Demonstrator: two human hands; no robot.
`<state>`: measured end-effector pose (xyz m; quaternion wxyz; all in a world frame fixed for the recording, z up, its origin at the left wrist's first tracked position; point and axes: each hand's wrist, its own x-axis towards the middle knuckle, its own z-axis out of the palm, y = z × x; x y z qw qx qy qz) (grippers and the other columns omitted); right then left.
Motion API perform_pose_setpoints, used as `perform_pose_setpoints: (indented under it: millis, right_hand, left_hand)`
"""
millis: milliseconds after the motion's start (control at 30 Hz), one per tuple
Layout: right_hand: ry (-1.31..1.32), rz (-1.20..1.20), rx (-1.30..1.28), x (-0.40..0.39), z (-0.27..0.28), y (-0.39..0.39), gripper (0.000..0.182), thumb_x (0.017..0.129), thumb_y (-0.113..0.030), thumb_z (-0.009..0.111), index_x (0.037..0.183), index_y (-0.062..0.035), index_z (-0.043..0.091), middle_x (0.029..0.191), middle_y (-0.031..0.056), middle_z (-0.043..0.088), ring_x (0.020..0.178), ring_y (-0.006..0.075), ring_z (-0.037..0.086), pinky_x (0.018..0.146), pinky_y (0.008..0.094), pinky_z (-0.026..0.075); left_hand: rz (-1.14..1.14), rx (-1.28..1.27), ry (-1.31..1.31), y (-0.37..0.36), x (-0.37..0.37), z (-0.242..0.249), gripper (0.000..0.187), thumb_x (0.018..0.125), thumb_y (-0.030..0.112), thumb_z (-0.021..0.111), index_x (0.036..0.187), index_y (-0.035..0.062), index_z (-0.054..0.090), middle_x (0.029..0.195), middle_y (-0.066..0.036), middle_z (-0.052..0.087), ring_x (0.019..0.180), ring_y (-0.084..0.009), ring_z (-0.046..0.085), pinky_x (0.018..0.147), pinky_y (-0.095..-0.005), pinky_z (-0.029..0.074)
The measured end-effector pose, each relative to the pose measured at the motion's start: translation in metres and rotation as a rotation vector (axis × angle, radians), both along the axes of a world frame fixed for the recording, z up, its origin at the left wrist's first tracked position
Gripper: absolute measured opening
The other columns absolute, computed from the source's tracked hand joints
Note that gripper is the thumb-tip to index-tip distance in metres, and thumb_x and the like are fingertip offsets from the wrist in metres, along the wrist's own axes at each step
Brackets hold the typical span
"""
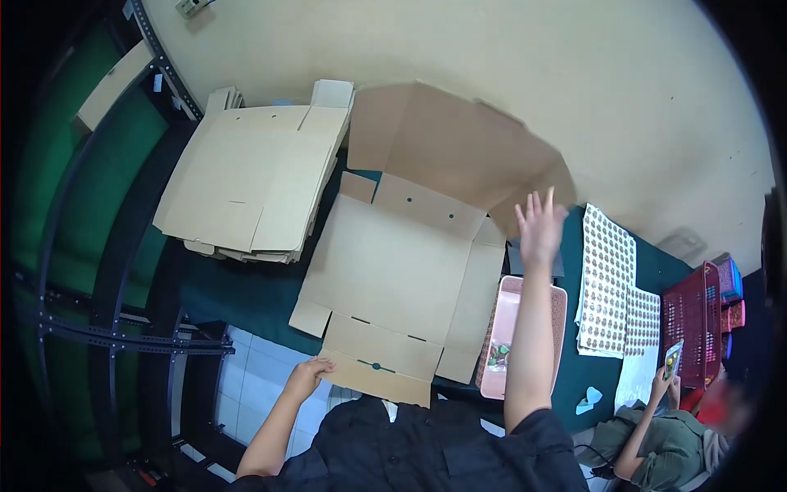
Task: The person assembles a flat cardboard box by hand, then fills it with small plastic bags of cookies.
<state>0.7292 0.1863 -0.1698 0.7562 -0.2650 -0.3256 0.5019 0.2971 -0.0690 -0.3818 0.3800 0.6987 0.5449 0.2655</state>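
An unfolded brown cardboard box [402, 262] lies in front of me, with its lid panel [451, 152] standing up at the far side against the wall. At the left end of the box's near flap [381, 373], my left hand [309, 378] is closed with its fingertips on the cardboard edge. My right hand [542, 228] is raised by the lid's right side flap, fingers spread and nothing in them. Below that hand, my forearm crosses over a pink plastic basket [493, 373] holding small green packets [498, 356].
A stack of flat cardboard boxes [254, 176] sits to the left. Sheets of round stickers [605, 283] lie on the right, near a maroon crate [684, 324] and crumpled light-blue paper [588, 399]. Another person [672, 447] at lower right holds a small packet [673, 358]. Black shelving [106, 328] stands left.
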Motion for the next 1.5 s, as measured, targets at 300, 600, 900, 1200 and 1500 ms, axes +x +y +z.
perform_pose_setpoints:
  millis: [300, 600, 900, 1200, 1500]
  right_hand:
    - [-1.907, -0.306, -0.291, -0.061, -0.135, -0.048, 0.059, 0.08, -0.018, 0.06, 0.132, -0.0061, 0.037, 0.139, 0.0277, 0.021, 0.13, 0.043, 0.021, 0.106, 0.0462, 0.023]
    - [-1.527, -0.434, -0.459, -0.074, -0.167, -0.147, 0.048, 0.075, -0.004, 0.053, 0.122, -0.0003, 0.044, 0.131, 0.0316, 0.031, 0.125, 0.0458, 0.026, 0.105, 0.0467, 0.022]
    - [-1.56, -0.163, -0.635, -0.053, -0.179, -0.208, 0.043, 0.078, -0.012, 0.056, 0.119, -0.0049, 0.047, 0.13, 0.0298, 0.036, 0.121, 0.0411, 0.036, 0.101, 0.0431, 0.03]
    - [-0.601, 0.364, -0.752, -0.047, -0.142, -0.197, 0.039, 0.095, -0.022, 0.039, 0.13, -0.005, 0.035, 0.117, 0.0147, 0.055, 0.093, 0.019, 0.058, 0.079, 0.0285, 0.046]
    - [-1.348, 0.689, -0.607, -0.023, -0.178, -0.242, 0.051, 0.078, 0.0, 0.059, 0.125, -0.0017, 0.04, 0.104, 0.016, 0.061, 0.097, 0.0246, 0.06, 0.087, 0.033, 0.046]
  left_hand:
    - [-0.434, -0.435, -0.089, 0.02, -0.024, 0.059, 0.063, 0.068, -0.002, 0.061, 0.128, 0.0103, 0.047, 0.135, -0.014, 0.042, 0.125, -0.0232, 0.039, 0.104, -0.0343, 0.029]
    - [0.861, -0.04, 0.56, 0.088, -0.043, -0.007, 0.046, 0.072, 0.01, 0.063, 0.117, 0.0063, 0.052, 0.106, -0.012, 0.056, 0.091, -0.0263, 0.055, 0.087, -0.035, 0.041]
    - [0.67, -0.084, -0.255, 0.07, -0.018, -0.004, 0.034, 0.07, -0.004, 0.051, 0.102, 0.0048, 0.054, 0.056, -0.003, 0.042, 0.048, -0.0134, 0.044, 0.05, -0.0279, 0.041]
    - [0.113, -0.117, 0.025, 0.05, 0.077, 0.044, 0.06, 0.07, -0.006, 0.05, 0.127, 0.0138, 0.043, 0.064, -0.017, 0.052, 0.056, -0.0289, 0.054, 0.058, -0.0382, 0.045]
    - [0.548, 0.363, 0.205, 0.066, 0.002, 0.09, 0.02, 0.076, 0.002, 0.053, 0.093, 0.0072, 0.062, 0.075, -0.01, 0.054, 0.069, -0.0275, 0.054, 0.062, -0.0359, 0.044]
